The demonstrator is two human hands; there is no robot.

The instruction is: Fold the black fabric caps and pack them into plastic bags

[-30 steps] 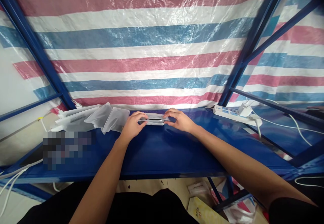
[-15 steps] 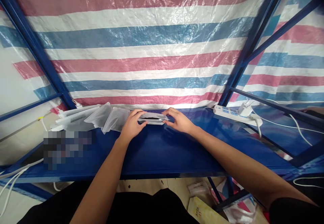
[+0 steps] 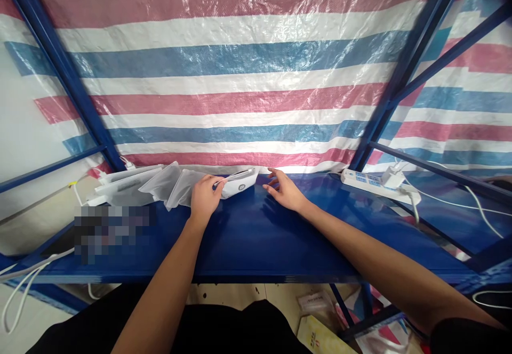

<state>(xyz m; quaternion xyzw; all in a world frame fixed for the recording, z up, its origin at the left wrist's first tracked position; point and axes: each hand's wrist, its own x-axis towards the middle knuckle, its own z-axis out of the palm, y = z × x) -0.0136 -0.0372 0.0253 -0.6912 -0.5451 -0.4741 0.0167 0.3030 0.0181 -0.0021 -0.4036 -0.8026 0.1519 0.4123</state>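
The left hand (image 3: 206,199) pinches the left end of a pouch (image 3: 240,186), tilted over the table's (image 3: 248,242) far part; the right hand (image 3: 287,191), fingers loosely parted, is just beside its right end. Bags (image 3: 154,186) lie left, a power strip (image 3: 364,181) right, a striped sheet (image 3: 240,63) behind.

From the head camera I see the left hand (image 3: 206,196) gripping the left end of a white pouch (image 3: 240,184) that bears a dark round logo. I have the right hand (image 3: 286,191) just beside its other end, fingers parted. To the left I make out translucent bags (image 3: 160,181) on the blue tabletop (image 3: 260,236), to the right a power strip (image 3: 366,182), and behind, a striped sheet (image 3: 240,103).
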